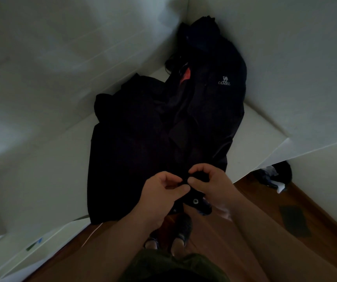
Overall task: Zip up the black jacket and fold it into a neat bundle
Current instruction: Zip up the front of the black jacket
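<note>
The black jacket (163,127) lies spread lengthwise on a white surface (47,163), its hood pushed into the far corner and a white logo on its right chest. A strip of orange lining shows near the collar. My left hand (163,192) and my right hand (208,184) meet at the jacket's bottom hem, at the near edge of the surface. Both pinch the dark fabric at the foot of the front opening, thumbs and forefingers nearly touching. The zipper parts are too dark to make out. A metal snap shows just below my right hand.
White walls (285,58) close in the surface on the left, back and right. A wooden floor (265,200) lies below, with my feet in dark shoes (183,231), a dark mat (293,220) at right and some dark and white items (275,176) under the surface edge.
</note>
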Motion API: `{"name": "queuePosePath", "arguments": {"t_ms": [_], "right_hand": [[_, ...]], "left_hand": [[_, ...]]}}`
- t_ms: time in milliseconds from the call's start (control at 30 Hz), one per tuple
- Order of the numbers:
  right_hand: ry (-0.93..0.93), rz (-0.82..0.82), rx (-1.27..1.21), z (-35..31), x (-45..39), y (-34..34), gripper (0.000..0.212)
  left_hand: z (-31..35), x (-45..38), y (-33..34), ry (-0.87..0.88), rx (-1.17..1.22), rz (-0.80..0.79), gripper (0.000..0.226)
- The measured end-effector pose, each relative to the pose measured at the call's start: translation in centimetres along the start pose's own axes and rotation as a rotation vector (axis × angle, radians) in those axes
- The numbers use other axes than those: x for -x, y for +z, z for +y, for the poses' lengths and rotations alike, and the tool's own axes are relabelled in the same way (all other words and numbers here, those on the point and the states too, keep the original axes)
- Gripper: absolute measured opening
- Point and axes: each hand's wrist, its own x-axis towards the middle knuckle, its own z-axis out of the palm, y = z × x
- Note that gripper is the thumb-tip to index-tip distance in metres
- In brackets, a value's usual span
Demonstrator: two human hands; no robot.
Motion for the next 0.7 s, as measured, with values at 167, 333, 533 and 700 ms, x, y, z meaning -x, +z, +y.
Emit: {"name": "queuePosePath", "arguments": {"t_ms": [167, 333, 533, 700], "right_hand": [[-0.002, -0.023, -0.014, 0.0, 0.1, -0.7, 0.025], [0.025, -0.056, -0.044, -0.6, 0.4, -1.0, 0.030], [0.025, -0.053, -0.104, -1.1, 0.3, -1.3, 0.028], [-0.036, -0.076, 0.140, -1.1, 0.3, -1.8, 0.024]], "left_hand": [[-0.9, -0.1, -0.1, -0.047, 0.117, -0.074, 0.018], [-0.5, 0.3, -0.2, 0.014, 0.141, -0.139, 0.030], [0.0, 0.5, -0.4, 0.165, -0.153, -0.194, 0.015], [0.6, 0.5, -0.5, 0.249, -0.286, -0.084, 0.012]]}}
